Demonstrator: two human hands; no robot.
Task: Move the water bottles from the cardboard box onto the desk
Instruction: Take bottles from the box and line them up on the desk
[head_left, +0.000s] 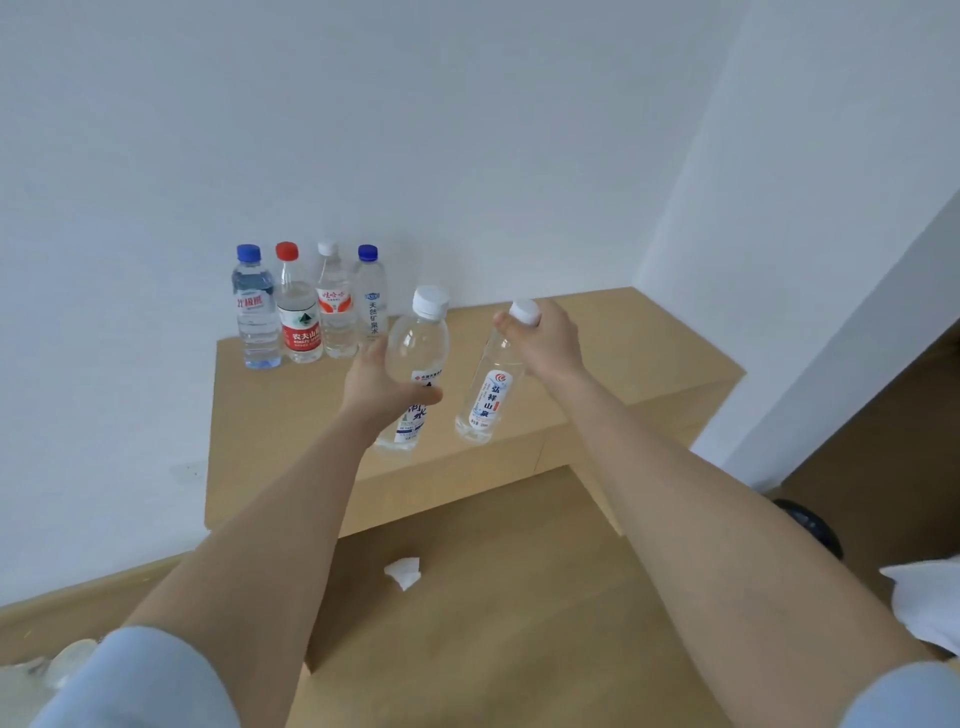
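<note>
Plastic in both hands: left hand (382, 389) curls round the stubby bottle (418, 338) mid-body, right hand (553, 338) clutches the slim bottle (491, 400) at its white cap, near the table (623, 353) edge.

At the far left of the desk (597, 353), four bottles (311, 317) are stood upright in a row, close against the wall (363, 130). Two more bottles are held side by side, tilted, over the desk's near middle, right of the row and nearer than it. The left bottle (418, 338) is gripped round its body by the left hand (382, 387), the right bottle (485, 400) at its cap by the right hand (545, 338). A paper scrap (404, 571) is seen on the floor (519, 623), nearer than the desk.
</note>
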